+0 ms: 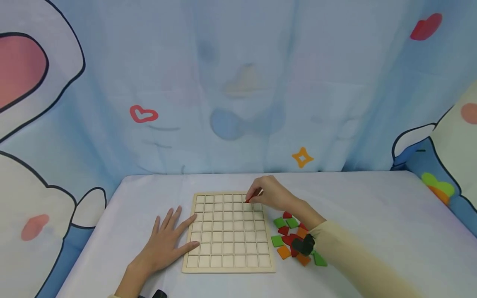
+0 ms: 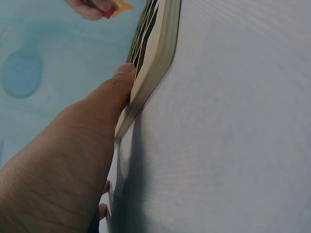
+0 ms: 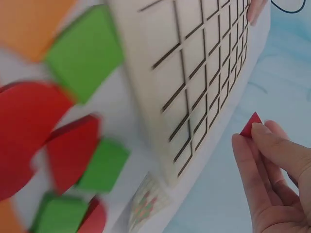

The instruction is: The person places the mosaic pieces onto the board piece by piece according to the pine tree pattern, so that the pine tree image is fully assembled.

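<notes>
A pale wooden board [image 1: 229, 270] with a grid of square cells lies on the white-covered table. My left hand [image 1: 164, 244] rests at its left side, fingers spread, with thumb and forefinger touching the frame; in the left wrist view the thumb [image 2: 124, 80] lies against the board's edge. Above the far right cells is my right hand [image 1: 271, 193], which pinches a small red piece [image 3: 251, 125] between thumb and fingertips. A pointed corner of that piece sticks out in the right wrist view; the fingers cover the rest.
Right of the board, partly under my right forearm, lies a loose heap of green tiles [image 1: 277, 241], orange tiles [image 1: 284, 252] and red pieces [image 1: 283, 230], some with rounded sides. A blue patterned curtain [image 1: 238, 103] hangs behind the table [image 1: 354, 207].
</notes>
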A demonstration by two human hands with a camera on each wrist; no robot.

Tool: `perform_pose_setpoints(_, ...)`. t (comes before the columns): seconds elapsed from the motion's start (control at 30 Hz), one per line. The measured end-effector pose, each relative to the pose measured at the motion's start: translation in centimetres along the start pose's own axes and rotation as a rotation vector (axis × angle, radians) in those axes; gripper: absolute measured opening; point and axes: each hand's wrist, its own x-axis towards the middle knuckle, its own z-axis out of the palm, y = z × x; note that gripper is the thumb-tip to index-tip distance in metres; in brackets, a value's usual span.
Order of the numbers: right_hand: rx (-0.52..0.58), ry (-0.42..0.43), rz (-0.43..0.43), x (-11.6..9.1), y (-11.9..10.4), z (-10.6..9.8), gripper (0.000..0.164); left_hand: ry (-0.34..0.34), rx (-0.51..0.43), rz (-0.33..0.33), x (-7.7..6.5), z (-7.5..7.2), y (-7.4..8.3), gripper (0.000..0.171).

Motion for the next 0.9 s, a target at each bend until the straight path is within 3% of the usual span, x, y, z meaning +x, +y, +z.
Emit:
perform_pose_setpoints(0.33, -0.035, -0.035, -0.008, 3.9, -0.1, 2.7, 0.009, -0.021, 0.021, -0.023, 0.1, 0.1, 0.1, 0.075)
perform_pose_setpoints(0.5, -0.064, -0.007, -0.018, 5.2, -0.1, 3.9, 0.009, -0.018, 0.029, -0.028, 0.0, 0.1, 0.1, 0.075)
perform_pose_setpoints(0.9, -0.130, -0.002, 0.117, 6.1, 0.0, 5.1, 0.010, 0.013, 0.012, -0.016, -0.1, 0.2, 0.2, 0.074)
